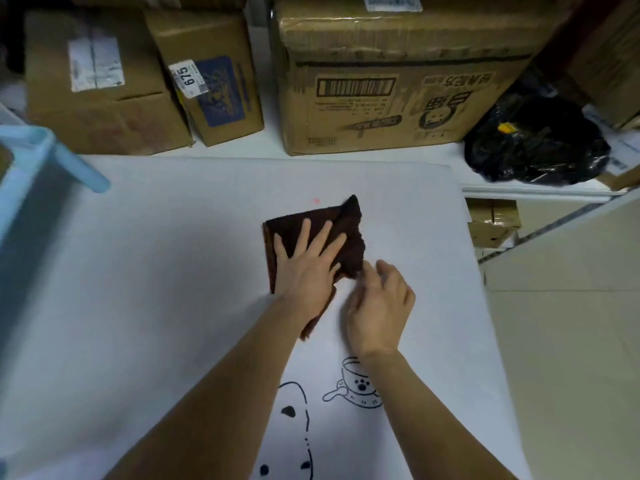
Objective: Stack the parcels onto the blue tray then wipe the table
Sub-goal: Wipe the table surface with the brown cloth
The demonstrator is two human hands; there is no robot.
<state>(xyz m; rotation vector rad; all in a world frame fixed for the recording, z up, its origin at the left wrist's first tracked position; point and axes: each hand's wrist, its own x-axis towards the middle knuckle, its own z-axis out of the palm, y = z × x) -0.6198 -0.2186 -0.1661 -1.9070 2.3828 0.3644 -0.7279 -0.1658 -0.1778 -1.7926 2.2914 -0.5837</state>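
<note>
A folded dark brown cloth [294, 226] lies on the white table [138, 289] near its middle. My left hand [308, 268] presses flat on the cloth with straight, spread fingers. Just to its right, my right hand [379, 306] has curled fingers at the cloth's near right corner and seems to pinch its edge. The cloth's far right corner is folded up. A pale blue tray [31, 157] shows only as a rim and handle at the left edge. A small pink spot [316, 201] marks the table just beyond the cloth.
Three cardboard boxes [398, 84] stand along the table's far side. A black plastic bag [533, 143] sits at the back right on a lower shelf. The table's right edge drops to a tiled floor [571, 341]. Cartoon drawings [356, 386] are printed on the table near me.
</note>
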